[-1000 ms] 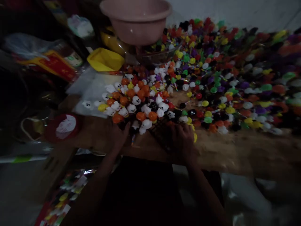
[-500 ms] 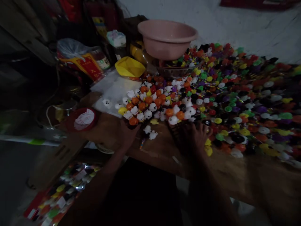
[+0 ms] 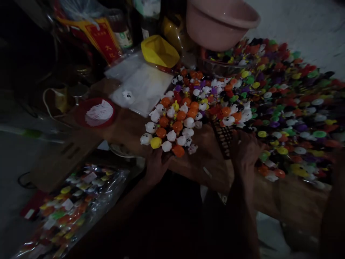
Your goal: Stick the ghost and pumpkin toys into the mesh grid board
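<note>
Since the earlier frame the left hand point(image 3: 157, 163) has slid to the bench's point(image 3: 291, 201) near edge, fingers loosely curled against the cluster of small ghost and pumpkin toys point(image 3: 175, 124), while the right hand point(image 3: 246, 151) lies flat on a black mesh piece point(image 3: 223, 135); neither grip visibly closes on anything. The toys look light, smooth and apt to roll, best pinched singly by the body. The worn wooden bench sits crowded in a dim room.

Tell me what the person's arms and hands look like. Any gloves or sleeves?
Both are bare: no gloves on the left hand or right hand, and no sleeves on the forearms. The light is too dim to tell about rings or a watch.
</note>
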`<state>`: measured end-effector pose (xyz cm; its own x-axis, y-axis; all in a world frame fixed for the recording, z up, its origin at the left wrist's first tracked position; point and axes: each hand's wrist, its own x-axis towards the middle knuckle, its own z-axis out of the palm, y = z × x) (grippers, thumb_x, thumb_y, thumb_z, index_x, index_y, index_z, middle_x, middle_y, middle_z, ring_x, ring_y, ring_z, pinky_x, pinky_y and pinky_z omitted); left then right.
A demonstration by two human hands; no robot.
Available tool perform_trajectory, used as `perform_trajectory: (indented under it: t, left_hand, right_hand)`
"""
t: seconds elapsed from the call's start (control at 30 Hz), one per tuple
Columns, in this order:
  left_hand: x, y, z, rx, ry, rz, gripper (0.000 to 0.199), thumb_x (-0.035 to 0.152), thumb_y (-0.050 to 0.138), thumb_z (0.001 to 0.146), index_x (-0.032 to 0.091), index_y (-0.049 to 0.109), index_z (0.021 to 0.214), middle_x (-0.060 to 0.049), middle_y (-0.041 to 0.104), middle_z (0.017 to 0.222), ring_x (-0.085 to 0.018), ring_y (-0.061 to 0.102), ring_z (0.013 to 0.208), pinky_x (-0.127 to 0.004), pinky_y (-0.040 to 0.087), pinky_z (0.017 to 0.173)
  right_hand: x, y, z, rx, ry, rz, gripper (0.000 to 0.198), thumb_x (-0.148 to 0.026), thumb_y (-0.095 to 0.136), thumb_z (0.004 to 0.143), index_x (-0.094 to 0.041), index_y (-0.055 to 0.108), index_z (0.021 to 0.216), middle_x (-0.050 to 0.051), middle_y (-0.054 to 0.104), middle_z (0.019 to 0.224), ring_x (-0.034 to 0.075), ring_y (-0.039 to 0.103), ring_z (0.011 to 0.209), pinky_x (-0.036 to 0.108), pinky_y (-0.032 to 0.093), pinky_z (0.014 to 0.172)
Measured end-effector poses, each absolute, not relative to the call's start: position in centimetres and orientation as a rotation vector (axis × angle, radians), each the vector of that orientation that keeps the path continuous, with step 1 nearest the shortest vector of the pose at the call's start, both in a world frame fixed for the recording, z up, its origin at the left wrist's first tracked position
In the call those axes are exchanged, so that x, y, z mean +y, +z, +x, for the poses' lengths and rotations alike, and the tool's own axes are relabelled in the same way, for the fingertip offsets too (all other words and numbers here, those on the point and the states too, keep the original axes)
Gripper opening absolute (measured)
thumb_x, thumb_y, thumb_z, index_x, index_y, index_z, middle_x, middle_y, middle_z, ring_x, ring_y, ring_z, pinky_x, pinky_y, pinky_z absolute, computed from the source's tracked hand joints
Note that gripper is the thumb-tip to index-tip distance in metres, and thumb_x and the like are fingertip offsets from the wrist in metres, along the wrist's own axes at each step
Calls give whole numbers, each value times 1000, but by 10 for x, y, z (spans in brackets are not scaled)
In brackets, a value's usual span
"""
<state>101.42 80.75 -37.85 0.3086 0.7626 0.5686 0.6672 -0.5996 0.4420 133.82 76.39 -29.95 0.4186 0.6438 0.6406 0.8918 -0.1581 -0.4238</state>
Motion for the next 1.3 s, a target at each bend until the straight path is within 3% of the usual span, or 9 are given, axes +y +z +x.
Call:
perform_trajectory:
  t: [0.1,0.27,0.37,0.47,0.67,0.8,0.93,1.1,1.3]
  left_hand:
    - [797,-360,999,1214,1231,2526,28,29,59,103,14,67,125,-15,76,115,-26,74,109,-38,62,94]
    - [798,-283,963,1182,1198,2576,17,12,61,99,18,73,111,-2,78,99,-13,74,87,-21,57,84]
    - [825,-240,965,1099,1303,2614,14,16,65,99,19,74,109,-2,77,105,-16,72,98,-28,55,96]
    - [862,-230,980,982,1276,2686,21,28,65,101,19,76,116,-7,74,117,-23,68,112,-41,51,104]
    - [889,-246,994,1059,1156,2442,24,41,62,100,30,81,110,-5,69,116,-21,66,104,-37,57,96]
    - [895,-238,994,1067,1036,2556,25,40,62,97,25,82,100,-6,69,116,-21,63,100,-38,56,95]
    - [906,-234,997,1231,937,2541,27,40,62,95,20,75,82,-8,65,116,-22,62,98,-41,56,96]
    - [908,-234,1002,1137,820,2526,26,41,63,93,21,73,81,-8,63,118,-24,62,104,-41,56,97]
    - [896,-231,1003,1220,817,2588,27,39,57,92,20,76,89,-12,64,117,-31,61,113,-56,51,102]
  right_hand:
    - [803,-261,1278,-1590,-96,-1578,28,-35,52,105,-22,73,117,9,73,108,26,69,101,44,54,93]
    - [871,-237,1227,-1844,114,-1464,29,-36,56,105,-17,78,110,10,73,104,23,63,100,37,47,92]
    - [874,-234,1224,-1937,156,-1464,30,-35,56,106,-18,80,99,8,72,99,22,61,99,36,41,95]
    - [865,-228,1225,-1996,150,-1504,36,-40,51,109,-19,80,101,6,71,98,21,58,101,37,36,100]
    - [868,-223,1228,-2207,130,-1520,45,-51,43,111,-19,75,112,7,66,103,26,54,115,45,32,110]
    - [880,-226,1228,-2268,107,-1535,48,-46,38,113,-14,71,99,9,63,102,29,51,122,50,32,114]
    - [889,-217,1218,-2305,107,-1672,40,-33,45,110,-12,65,83,9,64,97,28,52,121,50,35,113]
    - [886,-188,1198,-2327,247,-2003,14,-11,55,98,-10,67,91,9,68,107,32,54,127,57,36,115]
    - [875,-180,1203,-2203,118,-1933,19,-22,53,102,-21,68,90,8,71,101,31,61,121,57,39,117]
